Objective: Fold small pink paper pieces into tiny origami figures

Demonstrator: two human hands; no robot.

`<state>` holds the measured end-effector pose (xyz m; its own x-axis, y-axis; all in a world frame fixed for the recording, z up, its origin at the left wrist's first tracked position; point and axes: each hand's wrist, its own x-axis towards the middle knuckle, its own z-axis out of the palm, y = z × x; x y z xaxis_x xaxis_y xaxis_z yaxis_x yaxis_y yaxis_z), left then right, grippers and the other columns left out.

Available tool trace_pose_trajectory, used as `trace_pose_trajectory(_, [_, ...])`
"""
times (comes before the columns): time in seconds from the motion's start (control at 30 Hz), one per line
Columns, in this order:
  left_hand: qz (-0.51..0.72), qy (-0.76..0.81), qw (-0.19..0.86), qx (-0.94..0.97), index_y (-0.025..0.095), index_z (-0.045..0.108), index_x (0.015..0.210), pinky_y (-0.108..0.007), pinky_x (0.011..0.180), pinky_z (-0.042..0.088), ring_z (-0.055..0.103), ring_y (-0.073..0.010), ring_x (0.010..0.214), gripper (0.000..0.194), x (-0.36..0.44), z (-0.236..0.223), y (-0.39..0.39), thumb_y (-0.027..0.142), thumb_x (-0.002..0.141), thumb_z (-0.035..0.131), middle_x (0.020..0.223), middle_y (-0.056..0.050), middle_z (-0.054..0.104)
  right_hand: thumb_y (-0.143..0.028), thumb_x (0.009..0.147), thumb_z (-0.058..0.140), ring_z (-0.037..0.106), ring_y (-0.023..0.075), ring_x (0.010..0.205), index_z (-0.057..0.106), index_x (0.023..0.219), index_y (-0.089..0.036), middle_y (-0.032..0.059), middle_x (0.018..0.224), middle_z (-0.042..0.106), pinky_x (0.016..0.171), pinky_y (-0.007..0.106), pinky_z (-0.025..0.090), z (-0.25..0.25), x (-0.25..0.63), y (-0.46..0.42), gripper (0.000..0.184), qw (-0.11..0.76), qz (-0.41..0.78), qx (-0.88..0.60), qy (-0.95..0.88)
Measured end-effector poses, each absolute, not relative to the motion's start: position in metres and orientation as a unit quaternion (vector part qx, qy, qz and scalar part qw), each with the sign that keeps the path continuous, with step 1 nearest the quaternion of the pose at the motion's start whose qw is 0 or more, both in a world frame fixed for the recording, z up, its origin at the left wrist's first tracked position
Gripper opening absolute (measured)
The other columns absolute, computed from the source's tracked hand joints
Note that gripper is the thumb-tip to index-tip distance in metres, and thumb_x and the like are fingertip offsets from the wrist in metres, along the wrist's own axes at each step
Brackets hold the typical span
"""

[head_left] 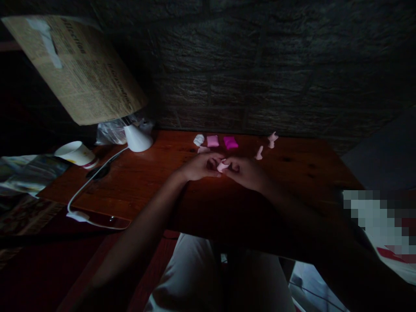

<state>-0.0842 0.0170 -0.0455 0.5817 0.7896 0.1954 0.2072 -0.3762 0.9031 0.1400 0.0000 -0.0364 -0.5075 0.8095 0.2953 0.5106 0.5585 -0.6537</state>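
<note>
Over the middle of the wooden table, my left hand and my right hand meet around a small lump of pale pink modelling clay. The fingers of both hands are closed on it from either side. Just beyond them lie a white clay lump, a light pink square of clay and a magenta square. Another pale pink piece is partly covered by my left hand. To the right, one small shaped pink figure stands near a smaller shaped piece.
On the left of the table stands a lamp with a white base and newspaper shade. Its white cord hangs over the front edge. A paper cup lies tilted near the left end. A dark textured wall rises behind.
</note>
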Motion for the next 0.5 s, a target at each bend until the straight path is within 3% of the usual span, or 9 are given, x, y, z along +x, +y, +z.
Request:
trace_pose_trajectory(0.13, [0.345, 0.323, 0.502, 0.724, 0.017, 0.065, 0.124, -0.033, 0.085, 0.057, 0.07, -0.0181, 0.098, 0.06, -0.08, -0.035, 0.011, 0.016, 0.068, 0.087, 0.12, -0.01, 0.072, -0.035, 0.088, 0.067, 0.063, 0.0165, 0.07, 0.074, 0.099, -0.02, 0.0025, 0.081, 0.072, 0.063, 0.029, 0.043, -0.033, 0.147, 0.003, 0.02, 0.33, 0.356, -0.391, -0.782])
trace_pose_trajectory(0.2, [0.339, 0.316, 0.551, 0.694, 0.016, 0.065, 0.126, -0.035, 0.09, 0.057, 0.071, -0.0199, 0.103, 0.056, -0.078, -0.028, 0.008, 0.017, 0.073, 0.085, 0.119, -0.011, 0.074, -0.041, 0.089, 0.067, 0.064, 0.0171, 0.073, 0.073, 0.1, -0.02, 0.0044, 0.09, 0.074, 0.064, 0.03, 0.045, -0.03, 0.149, 0.003, 0.025, 0.341, 0.412, -0.375, -0.757])
trace_pose_trajectory(0.37, [0.359, 0.331, 0.621, 0.613, 0.016, 0.072, 0.121, -0.033, 0.089, 0.059, 0.074, -0.0184, 0.099, 0.037, -0.078, -0.019, 0.005, 0.025, 0.086, 0.078, 0.111, -0.011, 0.078, -0.045, 0.087, 0.07, 0.05, 0.0122, 0.058, 0.072, 0.098, -0.02, -0.0009, 0.074, 0.064, 0.055, 0.027, 0.042, -0.024, 0.15, 0.002, 0.027, 0.368, 0.505, -0.363, -0.692])
trace_pose_trajectory(0.5, [0.384, 0.322, 0.665, 0.554, 0.017, 0.075, 0.117, -0.035, 0.095, 0.06, 0.076, -0.0197, 0.103, 0.03, -0.077, -0.018, 0.004, 0.02, 0.087, 0.078, 0.113, -0.011, 0.079, -0.044, 0.087, 0.072, 0.051, 0.0125, 0.061, 0.073, 0.097, -0.02, -0.0008, 0.073, 0.062, 0.057, 0.028, 0.044, -0.021, 0.15, 0.0, 0.026, 0.374, 0.522, -0.368, -0.673])
